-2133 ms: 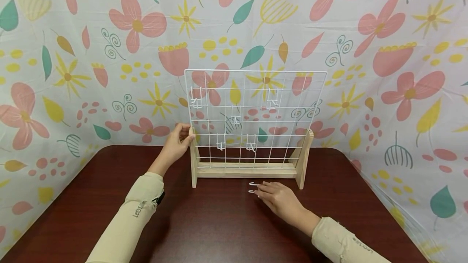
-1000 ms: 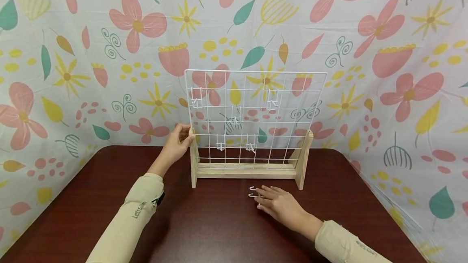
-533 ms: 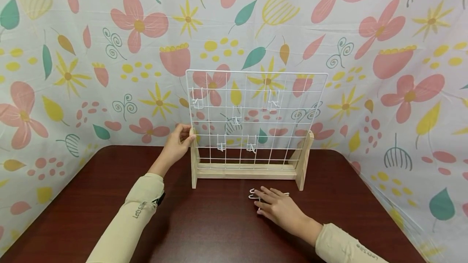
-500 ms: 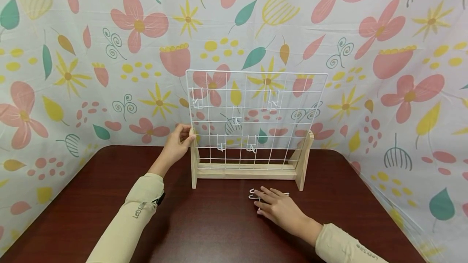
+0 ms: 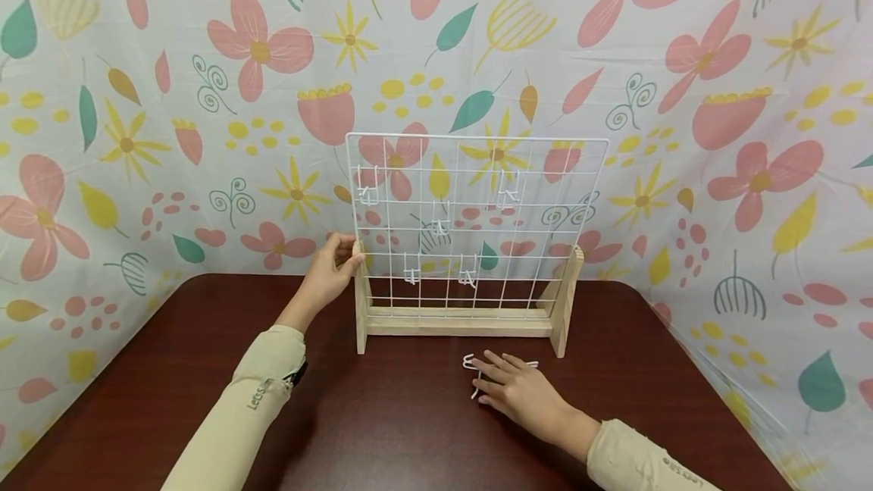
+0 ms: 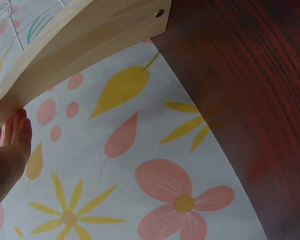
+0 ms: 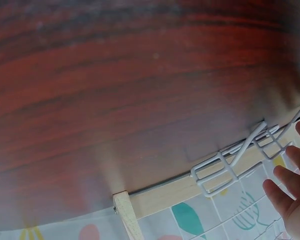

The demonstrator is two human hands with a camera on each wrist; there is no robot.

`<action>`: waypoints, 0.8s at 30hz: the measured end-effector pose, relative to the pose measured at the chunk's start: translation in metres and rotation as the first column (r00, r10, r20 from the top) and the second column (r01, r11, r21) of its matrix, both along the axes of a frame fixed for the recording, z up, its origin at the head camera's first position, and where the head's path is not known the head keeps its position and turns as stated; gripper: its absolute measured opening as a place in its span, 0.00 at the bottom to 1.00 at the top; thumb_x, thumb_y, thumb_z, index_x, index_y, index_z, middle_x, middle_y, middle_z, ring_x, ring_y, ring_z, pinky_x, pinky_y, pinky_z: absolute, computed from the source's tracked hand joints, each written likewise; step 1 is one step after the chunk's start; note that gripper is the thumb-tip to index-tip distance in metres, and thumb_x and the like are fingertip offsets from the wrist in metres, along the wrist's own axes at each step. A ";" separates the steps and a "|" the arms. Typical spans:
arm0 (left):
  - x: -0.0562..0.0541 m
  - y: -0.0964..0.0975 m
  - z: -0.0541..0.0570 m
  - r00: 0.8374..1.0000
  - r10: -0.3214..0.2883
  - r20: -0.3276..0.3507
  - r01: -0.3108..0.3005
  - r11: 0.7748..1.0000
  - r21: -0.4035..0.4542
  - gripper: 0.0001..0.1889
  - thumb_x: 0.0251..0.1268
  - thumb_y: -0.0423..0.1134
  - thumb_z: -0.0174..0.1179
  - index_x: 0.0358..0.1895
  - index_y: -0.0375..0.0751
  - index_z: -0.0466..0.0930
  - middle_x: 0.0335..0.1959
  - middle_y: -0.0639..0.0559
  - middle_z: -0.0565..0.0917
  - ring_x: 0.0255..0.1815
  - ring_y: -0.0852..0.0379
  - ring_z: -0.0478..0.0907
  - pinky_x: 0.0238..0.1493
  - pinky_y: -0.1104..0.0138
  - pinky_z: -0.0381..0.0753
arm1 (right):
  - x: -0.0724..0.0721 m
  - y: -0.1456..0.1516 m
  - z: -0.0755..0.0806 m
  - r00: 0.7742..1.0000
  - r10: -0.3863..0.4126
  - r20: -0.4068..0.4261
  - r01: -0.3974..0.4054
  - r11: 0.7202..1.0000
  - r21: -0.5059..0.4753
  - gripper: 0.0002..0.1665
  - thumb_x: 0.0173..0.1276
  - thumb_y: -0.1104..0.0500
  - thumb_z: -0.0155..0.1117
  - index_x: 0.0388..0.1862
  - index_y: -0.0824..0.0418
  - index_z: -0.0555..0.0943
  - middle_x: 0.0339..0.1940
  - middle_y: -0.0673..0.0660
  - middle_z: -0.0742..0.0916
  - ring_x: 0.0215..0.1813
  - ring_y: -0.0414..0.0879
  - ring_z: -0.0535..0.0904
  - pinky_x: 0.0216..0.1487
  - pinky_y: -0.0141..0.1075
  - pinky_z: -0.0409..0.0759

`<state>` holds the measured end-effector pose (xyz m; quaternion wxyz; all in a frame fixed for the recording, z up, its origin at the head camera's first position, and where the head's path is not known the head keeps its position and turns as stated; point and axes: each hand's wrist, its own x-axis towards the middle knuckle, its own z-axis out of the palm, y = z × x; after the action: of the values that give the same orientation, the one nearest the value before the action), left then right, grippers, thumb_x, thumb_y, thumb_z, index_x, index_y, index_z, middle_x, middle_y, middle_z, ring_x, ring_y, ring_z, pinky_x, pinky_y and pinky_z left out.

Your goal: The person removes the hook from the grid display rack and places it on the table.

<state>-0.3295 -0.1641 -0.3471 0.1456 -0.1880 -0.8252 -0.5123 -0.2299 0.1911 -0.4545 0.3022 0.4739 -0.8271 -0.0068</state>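
A white wire grid panel (image 5: 477,137) stands upright in a pale wooden stand (image 5: 457,327). My left hand (image 5: 329,273) holds the top of the stand's left upright, thumb in front; the left wrist view shows its fingers against that wooden side (image 6: 90,42). Below the stand, my right hand (image 5: 524,391) lies low over the table with fingers spread. White wire hooks (image 5: 477,383) stick out from beneath those fingers, which partly cover them. In the right wrist view the fingertips are beside the wire hooks (image 7: 247,144) on the tabletop.
Several white wire hooks, such as an upper left hook (image 5: 367,192) and an upper right hook (image 5: 508,195), hang on the grid. The dark reddish wooden table (image 5: 382,415) ends at a flowered cloth backdrop (image 5: 259,120) behind it.
My right hand has drawn slightly toward me and spread its fingers. The loose hooks have shifted nearer too, and more of them shows around the fingers. My left hand stays on the upright.
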 end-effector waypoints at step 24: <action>-0.001 0.000 0.000 1.000 -0.002 0.003 0.002 1.000 0.014 0.18 0.71 0.33 0.54 0.58 0.25 0.65 0.53 0.28 0.74 0.57 0.37 0.72 0.63 0.50 0.70 | 0.000 -0.003 -0.001 1.000 0.031 0.006 -0.031 0.999 0.029 0.14 0.54 0.51 0.74 0.39 0.55 0.89 0.54 0.60 0.84 0.58 0.59 0.79 0.54 0.52 0.78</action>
<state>-0.3302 -0.1638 -0.3470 0.1451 -0.1871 -0.8217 -0.5184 -0.2301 0.1877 -0.4554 0.2933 0.4910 -0.8202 -0.0128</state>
